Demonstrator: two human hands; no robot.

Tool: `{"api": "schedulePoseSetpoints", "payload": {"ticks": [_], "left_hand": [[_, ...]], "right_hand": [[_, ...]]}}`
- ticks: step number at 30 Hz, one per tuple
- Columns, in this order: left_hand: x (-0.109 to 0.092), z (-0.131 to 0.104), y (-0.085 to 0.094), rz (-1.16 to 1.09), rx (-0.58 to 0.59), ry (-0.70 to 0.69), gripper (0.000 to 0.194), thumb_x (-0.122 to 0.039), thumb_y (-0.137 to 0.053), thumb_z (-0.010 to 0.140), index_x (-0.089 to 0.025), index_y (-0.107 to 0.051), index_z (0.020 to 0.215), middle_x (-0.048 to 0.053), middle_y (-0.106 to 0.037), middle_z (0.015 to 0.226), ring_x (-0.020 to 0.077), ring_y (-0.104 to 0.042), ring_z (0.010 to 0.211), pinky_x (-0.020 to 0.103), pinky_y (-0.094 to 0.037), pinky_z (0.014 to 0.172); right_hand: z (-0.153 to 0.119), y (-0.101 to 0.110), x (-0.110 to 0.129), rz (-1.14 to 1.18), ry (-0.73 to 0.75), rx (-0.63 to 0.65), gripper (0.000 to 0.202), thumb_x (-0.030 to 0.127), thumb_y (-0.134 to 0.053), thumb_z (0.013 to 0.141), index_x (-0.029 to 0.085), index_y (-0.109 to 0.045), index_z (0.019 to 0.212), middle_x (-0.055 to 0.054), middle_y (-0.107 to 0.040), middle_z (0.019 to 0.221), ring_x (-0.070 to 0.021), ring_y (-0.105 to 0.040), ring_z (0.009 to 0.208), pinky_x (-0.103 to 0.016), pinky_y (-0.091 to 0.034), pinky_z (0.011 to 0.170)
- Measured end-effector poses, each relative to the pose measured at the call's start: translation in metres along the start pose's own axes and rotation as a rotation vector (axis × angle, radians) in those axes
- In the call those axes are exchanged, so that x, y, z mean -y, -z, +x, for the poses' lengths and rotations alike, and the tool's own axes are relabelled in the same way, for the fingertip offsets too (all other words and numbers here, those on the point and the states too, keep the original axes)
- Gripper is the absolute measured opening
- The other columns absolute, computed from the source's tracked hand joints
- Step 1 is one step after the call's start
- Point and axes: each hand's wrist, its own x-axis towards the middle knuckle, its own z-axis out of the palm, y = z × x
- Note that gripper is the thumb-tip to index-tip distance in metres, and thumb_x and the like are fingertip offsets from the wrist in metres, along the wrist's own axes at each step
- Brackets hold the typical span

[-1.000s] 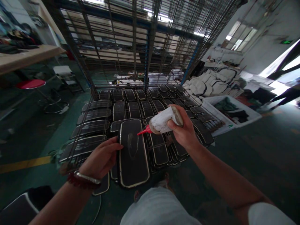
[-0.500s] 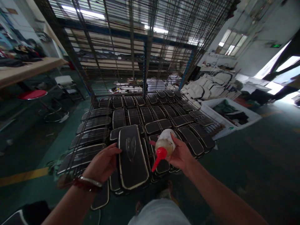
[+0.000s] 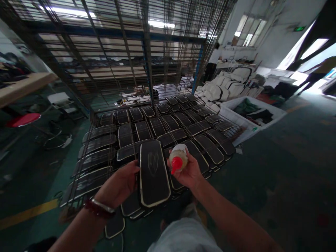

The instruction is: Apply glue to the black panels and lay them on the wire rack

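My left hand [image 3: 122, 183] grips the left edge of a black rounded panel [image 3: 154, 185] with a pale border. A glossy looped streak of clear liquid marks the panel's upper half. In my right hand [image 3: 190, 169] is a squeeze bottle [image 3: 180, 152] with a white body and a red nozzle, pointing down and toward me. The bottle is just right of the held panel, apart from its surface. My left fingertips are partly hidden behind the panel.
Rows of similar black panels [image 3: 173, 138] lie on a wire rack [image 3: 147, 70] whose upper racks tilt up ahead. At right stand a white bin [image 3: 224, 113] with cloth and a pile of white padded pieces [image 3: 227, 85]. A red stool [image 3: 23, 120] and a table [image 3: 28, 87] are at left.
The bottle has turned so its nozzle points more toward me and is slightly further left. The held panel is a little further right in view, and the camera view has swung right.
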Motion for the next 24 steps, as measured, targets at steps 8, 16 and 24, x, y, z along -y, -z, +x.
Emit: {"api": "schedulePoseSetpoints", "payload": {"ticks": [8,16,24], "left_hand": [[0.034,-0.004,-0.002,0.1,-0.038,-0.093,0.044,-0.005,-0.092,0.073,-0.018,-0.079,0.113,0.013,-0.089,0.115,0.032,-0.086,0.102,0.035,-0.068,0.083],[0.046,0.007,0.003,0.131,-0.17,-0.17,0.059,-0.003,-0.092,0.068,-0.023,-0.08,0.122,0.009,-0.09,0.106,0.0321,-0.085,0.097,0.035,-0.067,0.077],[-0.026,0.049,0.038,0.118,-0.378,-0.265,0.051,0.004,-0.089,0.059,-0.019,-0.085,0.104,0.003,-0.083,0.08,0.0176,-0.073,0.06,0.022,-0.059,0.052]], "right_hand": [[0.007,0.004,0.002,0.134,0.092,-0.015,0.038,0.052,-0.083,0.099,0.019,-0.069,0.112,-0.006,-0.078,0.102,-0.0228,-0.074,0.091,-0.023,-0.055,0.053],[0.003,-0.007,0.027,0.082,0.193,0.062,0.039,0.049,-0.083,0.101,0.017,-0.071,0.12,-0.019,-0.077,0.127,-0.0273,-0.077,0.105,-0.023,-0.06,0.058],[-0.128,0.015,0.205,0.286,0.982,-0.316,0.037,0.04,-0.053,0.113,0.024,-0.071,0.141,-0.015,-0.076,0.133,-0.0338,-0.083,0.104,-0.03,-0.063,0.045]]}}
